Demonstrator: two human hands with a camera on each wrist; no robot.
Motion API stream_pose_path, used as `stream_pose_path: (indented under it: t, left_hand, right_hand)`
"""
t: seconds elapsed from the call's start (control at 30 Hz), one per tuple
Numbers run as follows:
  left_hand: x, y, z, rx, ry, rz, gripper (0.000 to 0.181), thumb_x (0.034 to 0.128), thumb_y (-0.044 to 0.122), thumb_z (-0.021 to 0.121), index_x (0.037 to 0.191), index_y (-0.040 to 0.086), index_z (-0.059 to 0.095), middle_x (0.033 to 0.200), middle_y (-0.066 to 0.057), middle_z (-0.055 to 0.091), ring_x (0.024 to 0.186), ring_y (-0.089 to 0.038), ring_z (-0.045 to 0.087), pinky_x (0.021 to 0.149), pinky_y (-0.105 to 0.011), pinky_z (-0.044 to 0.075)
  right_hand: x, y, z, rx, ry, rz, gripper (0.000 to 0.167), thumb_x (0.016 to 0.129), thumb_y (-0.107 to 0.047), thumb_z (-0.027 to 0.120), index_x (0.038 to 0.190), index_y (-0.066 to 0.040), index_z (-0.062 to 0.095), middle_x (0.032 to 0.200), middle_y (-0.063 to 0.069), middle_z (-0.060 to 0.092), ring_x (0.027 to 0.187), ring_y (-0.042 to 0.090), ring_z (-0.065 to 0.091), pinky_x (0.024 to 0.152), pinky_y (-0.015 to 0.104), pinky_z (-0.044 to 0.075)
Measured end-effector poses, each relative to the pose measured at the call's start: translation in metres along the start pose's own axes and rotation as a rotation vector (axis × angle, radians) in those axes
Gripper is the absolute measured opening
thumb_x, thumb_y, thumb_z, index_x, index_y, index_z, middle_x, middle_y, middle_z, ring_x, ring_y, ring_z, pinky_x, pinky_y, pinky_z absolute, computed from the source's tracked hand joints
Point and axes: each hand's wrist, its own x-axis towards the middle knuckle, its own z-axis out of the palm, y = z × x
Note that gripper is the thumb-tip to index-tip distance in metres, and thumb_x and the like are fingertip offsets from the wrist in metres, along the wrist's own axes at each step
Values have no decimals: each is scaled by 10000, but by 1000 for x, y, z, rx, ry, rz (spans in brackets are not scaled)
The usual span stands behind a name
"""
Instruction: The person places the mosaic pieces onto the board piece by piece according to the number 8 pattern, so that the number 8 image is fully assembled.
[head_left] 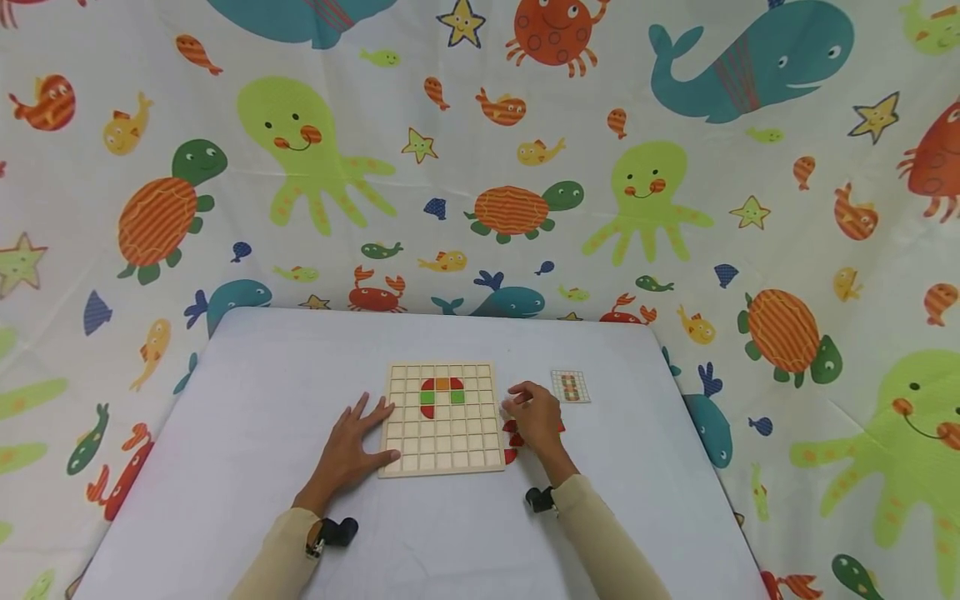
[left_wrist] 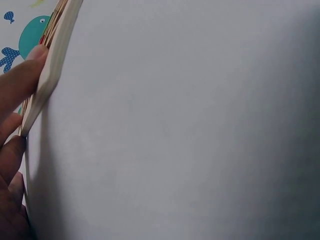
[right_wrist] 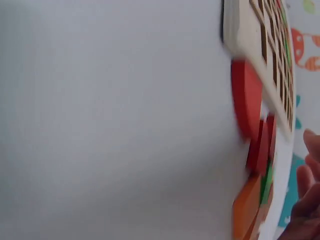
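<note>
Six coloured tiles (head_left: 442, 384) sit toward twelve o'clock on our board (head_left: 442, 446); we judge the pattern partly built, with loose tiles (head_left: 511, 456) left at four. Our left hand (head_left: 347, 448) spreads its fingers at nine; whether our right hand (head_left: 537, 417), at three, holds anything, we cannot tell.

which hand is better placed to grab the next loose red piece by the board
The right, most likely: the right hand is right beside the loose red pieces at the board's right edge, while the left hand touches the opposite edge, across the board.
</note>
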Motion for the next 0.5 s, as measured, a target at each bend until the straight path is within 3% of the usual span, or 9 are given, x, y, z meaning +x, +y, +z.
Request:
stream_pose_path:
  t: [0.13, 0.27, 0.5]
  left_hand:
    - [0, 1, 0, -1, 6, 9, 879, 815, 423, 896, 1568, 143, 539, 1690, -199, 394, 1615, -497, 223, 1305, -720, 134]
    - [0, 0, 0, -3, 9, 12, 878, 812, 424, 893, 1565, 139, 542, 1685, -186, 405, 1617, -489, 225, 1308, -716, 131]
    - [1, -2, 1, -1, -3, 7, 890, 822, 454, 881, 1581, 156, 523, 1701, -167, 385, 1631, -474, 200, 1314, -711, 115]
  right_hand:
    - [1, 13, -14, -108, 57, 60, 196, 878, -210, 878, 1052, -161, 801, 920, 47, 666, 809, 212, 618, 587, 292, 446]
    - [2, 24, -18, -175, 36, 109, 191, 887, -236, 881, 1023, -135, 792, 953, 70, 646, 848, 225, 616, 609, 286, 450]
    - [4, 23, -14, -106, -19, 56, 165, 917, -172, 845, 981, -144, 695, 889, 47, 665, 769, 187, 588, 596, 284, 435]
